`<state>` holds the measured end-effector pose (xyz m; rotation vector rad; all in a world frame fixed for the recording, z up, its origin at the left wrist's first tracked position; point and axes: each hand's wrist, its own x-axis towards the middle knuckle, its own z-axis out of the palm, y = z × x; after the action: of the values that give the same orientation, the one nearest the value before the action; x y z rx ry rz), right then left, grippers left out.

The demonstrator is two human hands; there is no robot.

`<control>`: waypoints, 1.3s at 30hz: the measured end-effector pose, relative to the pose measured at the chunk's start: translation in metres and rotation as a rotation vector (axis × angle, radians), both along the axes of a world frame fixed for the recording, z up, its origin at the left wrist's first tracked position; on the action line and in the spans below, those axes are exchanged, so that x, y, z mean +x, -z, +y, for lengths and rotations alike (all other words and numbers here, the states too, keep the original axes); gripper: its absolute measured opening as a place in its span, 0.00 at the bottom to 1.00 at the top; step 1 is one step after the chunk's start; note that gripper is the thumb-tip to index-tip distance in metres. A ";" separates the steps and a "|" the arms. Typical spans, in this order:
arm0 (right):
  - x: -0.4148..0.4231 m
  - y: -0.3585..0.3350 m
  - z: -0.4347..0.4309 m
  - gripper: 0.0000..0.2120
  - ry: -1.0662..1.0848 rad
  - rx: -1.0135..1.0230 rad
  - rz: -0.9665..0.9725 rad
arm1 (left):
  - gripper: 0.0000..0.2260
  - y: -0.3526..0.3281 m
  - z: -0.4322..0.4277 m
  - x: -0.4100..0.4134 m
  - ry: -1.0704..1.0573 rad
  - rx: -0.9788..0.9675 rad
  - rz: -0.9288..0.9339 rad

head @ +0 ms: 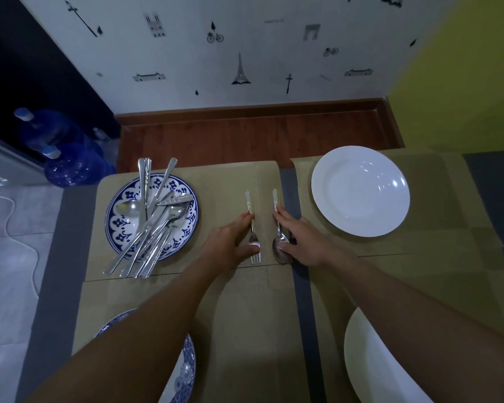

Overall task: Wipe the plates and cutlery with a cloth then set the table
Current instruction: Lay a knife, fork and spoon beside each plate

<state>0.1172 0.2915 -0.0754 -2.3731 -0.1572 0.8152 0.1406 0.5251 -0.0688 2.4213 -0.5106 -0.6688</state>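
A fork (250, 202) and a spoon (276, 199) lie side by side on a beige placemat (221, 187), handles pointing away from me. My left hand (230, 242) touches the fork, thumb near its tines and a fingertip on the handle. My right hand (300, 239) touches the spoon the same way, thumb on the bowl. A blue-patterned plate (186, 225) at the left carries a pile of several spoons and forks (152, 219). A white plate (360, 191) sits on the right placemat. No cloth is in view.
Another blue-patterned plate (186, 362) lies under my left forearm at the near edge, and another white plate (370, 365) sits at the near right. Blue water bottles (70, 167) stand on the floor left of the table. A wall runs behind the table.
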 end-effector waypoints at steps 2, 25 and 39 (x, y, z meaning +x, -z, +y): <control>0.000 0.000 0.000 0.39 -0.014 -0.017 -0.013 | 0.39 0.001 0.001 0.000 -0.005 0.000 0.008; 0.002 -0.033 0.030 0.24 0.208 -0.046 -0.096 | 0.21 -0.036 0.051 -0.013 -0.212 -0.070 -0.107; -0.014 -0.033 0.113 0.29 0.047 -0.124 -0.248 | 0.15 -0.041 0.155 -0.011 -0.431 0.158 -0.335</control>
<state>0.1034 0.4042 -0.0427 -2.5799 -0.1551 0.5190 0.1296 0.6805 -0.0275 2.6852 -0.0507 -0.1233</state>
